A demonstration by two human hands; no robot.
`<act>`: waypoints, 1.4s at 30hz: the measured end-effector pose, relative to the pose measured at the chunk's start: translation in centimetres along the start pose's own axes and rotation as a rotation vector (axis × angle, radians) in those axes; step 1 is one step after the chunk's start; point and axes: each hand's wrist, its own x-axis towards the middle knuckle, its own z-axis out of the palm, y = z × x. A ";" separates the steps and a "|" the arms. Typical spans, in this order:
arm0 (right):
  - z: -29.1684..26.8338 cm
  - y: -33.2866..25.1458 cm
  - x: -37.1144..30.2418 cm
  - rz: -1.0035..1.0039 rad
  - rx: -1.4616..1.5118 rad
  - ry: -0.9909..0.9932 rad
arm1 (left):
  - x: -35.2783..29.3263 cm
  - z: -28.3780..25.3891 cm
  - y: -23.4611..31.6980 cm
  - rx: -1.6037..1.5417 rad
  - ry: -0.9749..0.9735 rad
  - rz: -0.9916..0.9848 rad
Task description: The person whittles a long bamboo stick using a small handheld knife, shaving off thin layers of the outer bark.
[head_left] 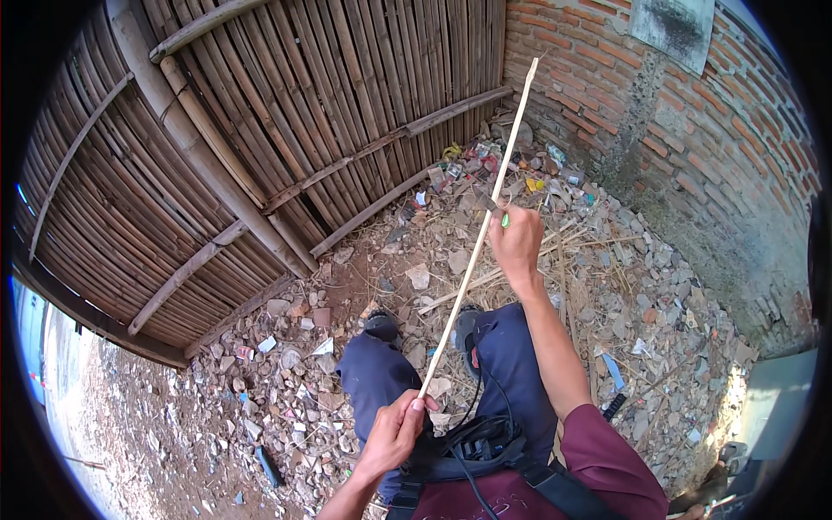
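A long, pale bamboo strip [468,273] slants from my lap up and away to the right. Its lower end is gripped in my left hand [394,433], thumb laid along it. Farther up the strip, my right hand [520,243] is closed around a knife [487,202]. A dark, flat blade shows against the strip, along with a bit of green handle; my fingers hide the rest. The strip's far tip looks slightly ragged and stands free of the ground.
Rubble and litter cover the ground [286,347]. Several loose bamboo strips [555,247] lie beyond my right knee. A bamboo slat wall [347,104] rises at the left, a brick wall [589,61] at the right. A black-handled object [614,406] lies by my right elbow.
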 end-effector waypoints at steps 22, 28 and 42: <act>0.9 8.2 7.0 0.027 -0.118 -0.044 | -2.8 -4.3 -2.5 0.256 -0.026 -0.173; 0.0 9.1 9.3 -0.144 -0.219 0.057 | -3.3 -5.6 -2.8 0.324 -0.038 -0.116; -1.5 41.2 0.3 0.615 -0.250 -0.635 | -4.1 -7.6 -5.4 -0.145 -0.045 -0.307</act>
